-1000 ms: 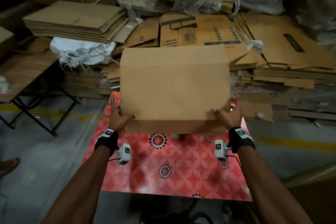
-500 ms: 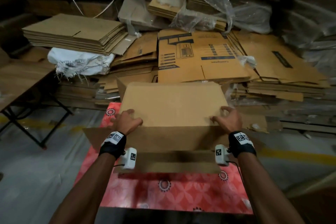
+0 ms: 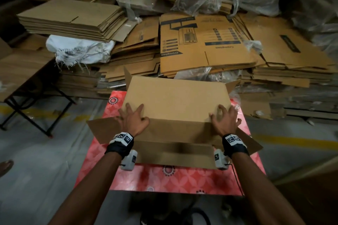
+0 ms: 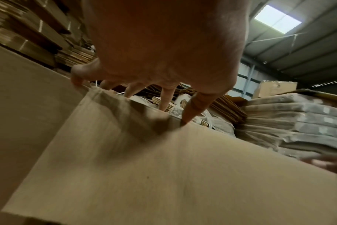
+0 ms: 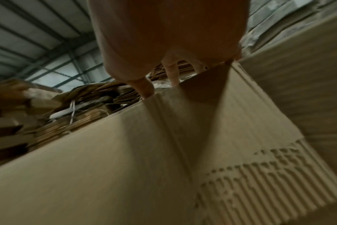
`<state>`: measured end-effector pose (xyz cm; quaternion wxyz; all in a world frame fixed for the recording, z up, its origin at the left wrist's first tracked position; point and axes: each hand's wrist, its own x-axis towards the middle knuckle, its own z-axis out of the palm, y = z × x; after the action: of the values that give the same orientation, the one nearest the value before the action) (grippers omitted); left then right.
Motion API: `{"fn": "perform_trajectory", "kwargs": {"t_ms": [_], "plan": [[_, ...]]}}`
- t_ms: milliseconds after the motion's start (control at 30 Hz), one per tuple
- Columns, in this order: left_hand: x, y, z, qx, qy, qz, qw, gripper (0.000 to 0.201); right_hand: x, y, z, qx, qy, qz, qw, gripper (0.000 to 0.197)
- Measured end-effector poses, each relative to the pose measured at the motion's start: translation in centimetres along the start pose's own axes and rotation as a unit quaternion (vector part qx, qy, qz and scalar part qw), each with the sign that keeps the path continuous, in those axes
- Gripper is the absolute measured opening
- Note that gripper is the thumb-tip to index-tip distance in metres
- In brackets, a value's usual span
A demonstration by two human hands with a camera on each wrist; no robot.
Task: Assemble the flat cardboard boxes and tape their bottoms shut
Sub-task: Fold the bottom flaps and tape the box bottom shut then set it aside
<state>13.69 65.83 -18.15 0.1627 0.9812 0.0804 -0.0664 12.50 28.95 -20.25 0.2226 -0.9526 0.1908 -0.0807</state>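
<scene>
Lowered from mid-air, the cardboard box [image 3: 175,104] now rests on the red-patterned counter [image 3: 182,179], where the left hand [image 3: 134,121] and right hand [image 3: 225,121], grips spread flat, press its top panel, probably squaring it for taping.

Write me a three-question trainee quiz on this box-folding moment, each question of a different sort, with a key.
1. True or false: both hands rest on the cardboard box.
2. Multiple choice: the box sits on A) a red patterned table top, B) the grey floor, C) a stack of flat cartons.
3. Fill in: the side flaps near the wrists stick ____ from the box.

Key:
1. True: the left hand and the right hand both lie on its top panel, fingers spread.
2. A.
3. Outward; the left side flap is not yet folded in, and no tape shows.
</scene>
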Motion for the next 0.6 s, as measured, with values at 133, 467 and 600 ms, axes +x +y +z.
{"fn": "perform_trajectory", "kwargs": {"t_ms": [133, 467, 600], "plan": [[-1.4, 0.5, 2.0, 0.064, 0.024, 0.094, 0.993, 0.079, -1.5, -1.2, 1.7, -0.016, 0.035, -0.077, 0.996, 0.048], [-4.5, 3.9, 6.8, 0.272, 0.026, 0.258, 0.927, 0.133, -6.8, -5.5, 5.2, -0.015, -0.017, -0.221, 0.975, 0.068], [-4.4, 3.2, 6.4, 0.278, 0.002, 0.264, 0.923, 0.136, -7.4, -5.0, 4.6, -0.080, -0.103, -0.255, 0.958, 0.103]]}}
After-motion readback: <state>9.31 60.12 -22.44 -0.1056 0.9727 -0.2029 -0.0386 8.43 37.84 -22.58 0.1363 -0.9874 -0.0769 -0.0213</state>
